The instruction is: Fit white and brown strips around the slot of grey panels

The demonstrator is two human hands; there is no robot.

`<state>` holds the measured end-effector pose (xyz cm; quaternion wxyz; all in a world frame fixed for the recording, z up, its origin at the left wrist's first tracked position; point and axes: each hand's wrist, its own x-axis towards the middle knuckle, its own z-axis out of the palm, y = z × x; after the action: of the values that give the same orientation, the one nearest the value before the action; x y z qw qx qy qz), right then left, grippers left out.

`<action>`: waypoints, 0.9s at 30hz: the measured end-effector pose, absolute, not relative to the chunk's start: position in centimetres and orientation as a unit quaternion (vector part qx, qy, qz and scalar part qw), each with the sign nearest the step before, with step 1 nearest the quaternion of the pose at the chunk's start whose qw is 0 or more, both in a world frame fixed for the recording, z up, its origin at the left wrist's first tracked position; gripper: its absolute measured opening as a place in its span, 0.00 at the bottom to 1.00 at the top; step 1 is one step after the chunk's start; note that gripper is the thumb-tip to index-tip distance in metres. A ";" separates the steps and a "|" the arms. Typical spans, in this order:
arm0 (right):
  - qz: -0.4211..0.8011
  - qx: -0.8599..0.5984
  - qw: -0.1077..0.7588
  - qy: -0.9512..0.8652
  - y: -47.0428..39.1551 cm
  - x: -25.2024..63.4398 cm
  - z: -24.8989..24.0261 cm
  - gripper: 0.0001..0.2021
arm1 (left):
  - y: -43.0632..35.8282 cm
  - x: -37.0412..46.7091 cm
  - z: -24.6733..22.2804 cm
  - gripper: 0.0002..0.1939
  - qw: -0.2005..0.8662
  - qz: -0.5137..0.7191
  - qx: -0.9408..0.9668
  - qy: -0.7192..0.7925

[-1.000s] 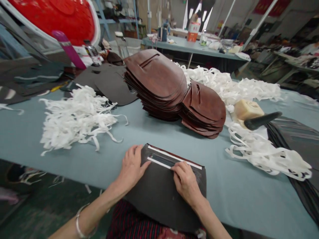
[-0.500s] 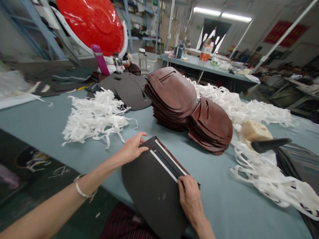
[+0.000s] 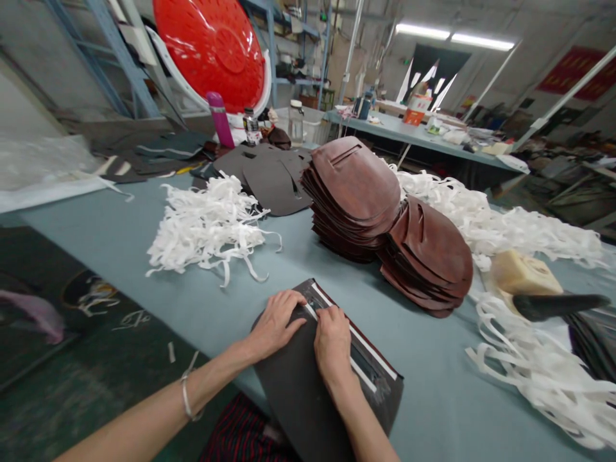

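A dark grey leather-like panel [image 3: 301,378] with a rounded lower end lies before me, partly over the table's front edge. Two white tape strips run along its straight side: an outer strip [image 3: 373,350] near the edge and an inner strip [image 3: 362,373] by a long slot. My left hand [image 3: 278,326] rests on the panel's upper left, fingers stretched out and thumb apart, its tips by the inner strip's far end. Beside it, my right hand [image 3: 333,346] presses on the inner strip with curled fingers. What lies under those fingertips is hidden.
Behind the panel stand two stacks of brown leather pieces, a taller stack [image 3: 353,186] and a lower stack [image 3: 428,256]. White strips pile up at left [image 3: 206,224] and right [image 3: 543,372]. A yellowish block [image 3: 524,273] and a black-handled tool [image 3: 561,306] lie at right.
My right hand has moved up along the inner strip from its near end to beside my left hand. My left hand has come down flatter onto the panel. The camera view has shifted.
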<state>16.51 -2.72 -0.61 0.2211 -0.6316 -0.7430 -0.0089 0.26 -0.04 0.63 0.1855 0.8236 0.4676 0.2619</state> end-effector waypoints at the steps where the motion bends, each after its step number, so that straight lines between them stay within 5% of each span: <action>1: -0.006 -0.624 0.225 -0.748 -2.3 16.0 -0.6 0.12 | -0.1 0.3 0.7 0.16 0.177 0.254 0.835 0.456; 15: -0.011 -0.574 0.212 -0.791 -11.6 24.3 -0.1 0.13 | -0.3 0.6 0.0 0.15 0.097 0.214 0.890 0.392; 27: -0.048 -0.603 0.179 -0.776 -5.0 15.5 0.3 0.15 | -0.7 0.8 0.7 0.17 0.070 0.179 0.906 0.378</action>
<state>15.55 -5.02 0.27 0.1791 -0.6027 -0.7761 -0.0482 0.75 -0.72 0.69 0.0701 0.9055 0.3783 0.1788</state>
